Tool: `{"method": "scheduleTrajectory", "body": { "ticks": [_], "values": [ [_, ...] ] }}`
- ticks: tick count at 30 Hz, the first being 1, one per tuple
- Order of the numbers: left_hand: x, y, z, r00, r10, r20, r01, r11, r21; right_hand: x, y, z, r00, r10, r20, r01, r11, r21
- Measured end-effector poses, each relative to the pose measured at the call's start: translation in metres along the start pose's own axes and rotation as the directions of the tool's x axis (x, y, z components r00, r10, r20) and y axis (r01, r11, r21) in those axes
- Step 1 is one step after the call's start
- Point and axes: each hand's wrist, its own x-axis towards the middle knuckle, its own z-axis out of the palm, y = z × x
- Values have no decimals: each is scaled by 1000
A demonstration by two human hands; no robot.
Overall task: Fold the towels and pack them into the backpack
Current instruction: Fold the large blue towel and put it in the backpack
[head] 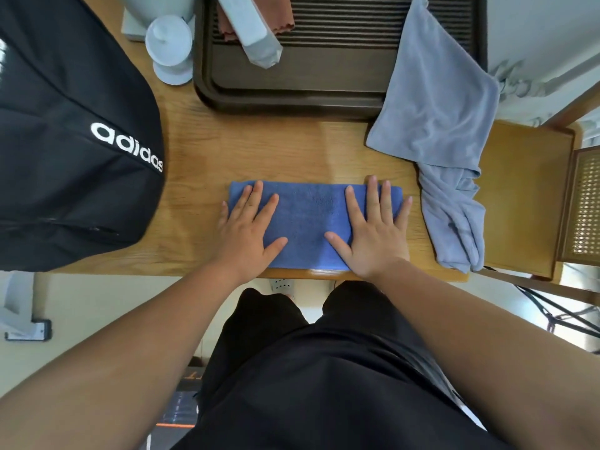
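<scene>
A blue towel, folded into a long rectangle, lies flat at the front edge of the wooden table. My left hand presses flat on its left end, fingers spread. My right hand lies flat on its right end, fingers apart too. A pale grey-blue towel lies loose and crumpled at the right, part of it hanging over the dark tray and the table's right side. The black backpack with white lettering stands at the left edge of the table.
A dark brown slatted tray fills the back of the table, holding a grey wrapped object and a reddish cloth. A white cup-like item stands left of the tray. A wooden chair stands at the right.
</scene>
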Motion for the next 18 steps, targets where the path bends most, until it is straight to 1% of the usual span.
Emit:
{"method": "scheduleTrajectory", "body": {
  "ticks": [3,5,6,8,10,12,14,18],
  "values": [
    [-3,-4,-11,980,-32,-198,8,993,-121,2,-28,-17,1000,7,-9,-7,1000,10],
    [-5,-5,-15,947,-116,-299,57,979,-197,2,-48,-22,999,-38,-16,38,999,14],
    [-5,-5,-18,933,-178,-312,103,965,-242,1,-56,-22,999,-52,-15,52,999,14],
    [-4,-6,-20,900,-341,-270,237,905,-354,1,-69,-16,1000,-31,-1,31,999,30],
    [-1,-11,-20,835,-525,-164,393,778,-489,2,-75,-6,999,20,27,-21,998,63],
    [2,-17,-18,771,-635,-55,500,656,-566,3,-76,5,999,32,36,-34,998,57],
    [5,-20,-18,745,-667,10,533,585,-611,4,-74,11,999,26,21,-26,999,30],
    [13,-15,-23,724,-684,90,511,445,-735,4,-74,15,1000,23,-16,-23,1000,18]
  ]
}}
